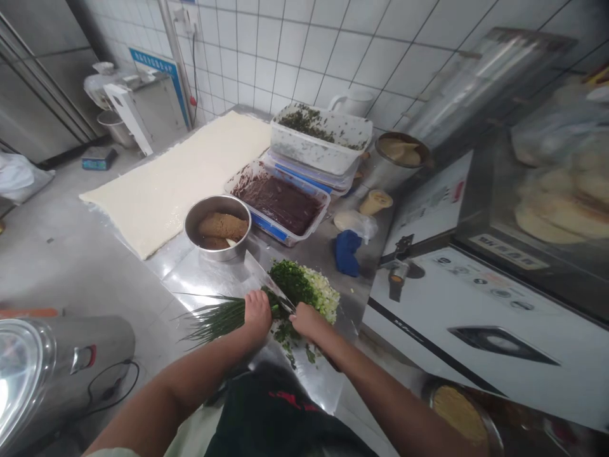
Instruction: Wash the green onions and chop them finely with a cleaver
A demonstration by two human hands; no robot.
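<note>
My left hand (258, 312) is closed around a bundle of green onions (216, 319), whose long leaf tips spread out to the left. In my right hand (311, 322) is a kitchen knife (266, 277), its broad blade angled up and left beside my left fingers. The handle is mostly hidden in my fist. Just beyond the blade lies a heap of chopped green onion (295, 281), dark green on the left and pale at the right. More cut pieces are scattered near my right wrist, on the metal table (190, 270).
A round metal pot (217, 252) with brown filling stands beyond the knife. Behind it are a tub of dark paste (285, 200), a tub with chopped greens (318, 149) and a dough sheet (190, 171). A blue cloth (347, 252) lies right, near a white appliance (476, 317).
</note>
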